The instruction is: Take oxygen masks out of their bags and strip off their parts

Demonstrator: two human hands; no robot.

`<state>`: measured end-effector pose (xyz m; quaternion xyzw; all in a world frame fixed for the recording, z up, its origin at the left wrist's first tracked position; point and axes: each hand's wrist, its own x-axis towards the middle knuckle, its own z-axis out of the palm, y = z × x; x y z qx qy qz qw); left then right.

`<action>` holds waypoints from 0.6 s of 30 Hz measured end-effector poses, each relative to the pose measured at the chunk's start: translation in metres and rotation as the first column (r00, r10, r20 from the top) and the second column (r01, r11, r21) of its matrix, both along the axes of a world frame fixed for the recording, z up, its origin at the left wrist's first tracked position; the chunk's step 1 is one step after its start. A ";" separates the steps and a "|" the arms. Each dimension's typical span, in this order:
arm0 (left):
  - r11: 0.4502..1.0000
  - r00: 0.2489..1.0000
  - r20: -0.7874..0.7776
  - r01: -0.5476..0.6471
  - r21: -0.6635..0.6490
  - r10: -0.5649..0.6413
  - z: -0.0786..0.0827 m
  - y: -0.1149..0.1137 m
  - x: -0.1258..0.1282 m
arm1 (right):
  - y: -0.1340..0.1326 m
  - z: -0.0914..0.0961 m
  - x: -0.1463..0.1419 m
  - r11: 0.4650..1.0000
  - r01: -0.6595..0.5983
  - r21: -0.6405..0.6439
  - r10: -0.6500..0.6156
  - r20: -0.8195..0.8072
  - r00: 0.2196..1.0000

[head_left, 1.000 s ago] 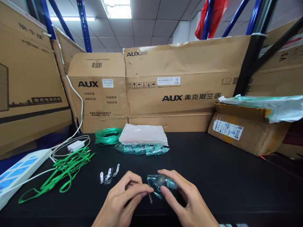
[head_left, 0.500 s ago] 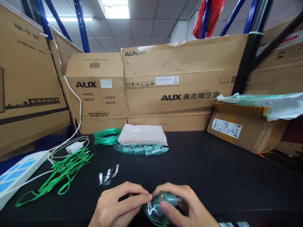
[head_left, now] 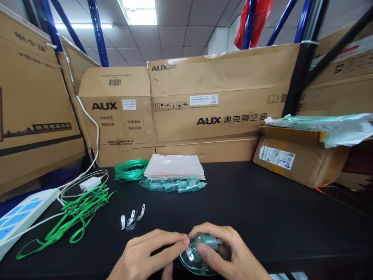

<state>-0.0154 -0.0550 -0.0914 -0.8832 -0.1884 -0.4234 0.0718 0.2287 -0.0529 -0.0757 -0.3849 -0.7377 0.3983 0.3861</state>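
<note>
A clear green oxygen mask [head_left: 196, 268] is at the table's near edge, its domed side facing up. My right hand [head_left: 233, 251] wraps round its right side, thumb on the dome near the tube connector. A shiny metal nose clip [head_left: 190, 254] lies against the mask's left part. My left hand [head_left: 153, 252] pinches at the upper end of this clip by the mask's edge; its fingertips meet my right index finger. How the clip is fixed to the mask is hidden. Several loose metal nose clips [head_left: 132, 219] lie on the table beyond my left hand.
Green elastic straps [head_left: 78, 214] lie at left beside a white power strip [head_left: 25, 216]. Further back are coiled green tubing [head_left: 130, 170], a stack of white sheets [head_left: 175, 167] and bagged green connectors [head_left: 171, 185]. A cardboard box [head_left: 303, 163] stands at right.
The clip on the mask now shows less of its length and catches more light. My left fingers have shifted slightly on it. My right hand keeps its hold on the mask.
</note>
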 end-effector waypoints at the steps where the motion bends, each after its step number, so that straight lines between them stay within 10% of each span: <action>1: 1.000 1.000 0.002 -0.005 -0.026 0.005 0.002 -0.002 0.000 | 0.000 0.000 0.000 1.000 0.003 0.006 -0.003 -0.003 1.000; 18: 0.928 0.958 0.271 0.014 -0.373 0.095 -0.010 -0.009 0.019 | 0.001 -0.001 -0.005 0.982 0.012 0.191 -0.013 0.005 1.000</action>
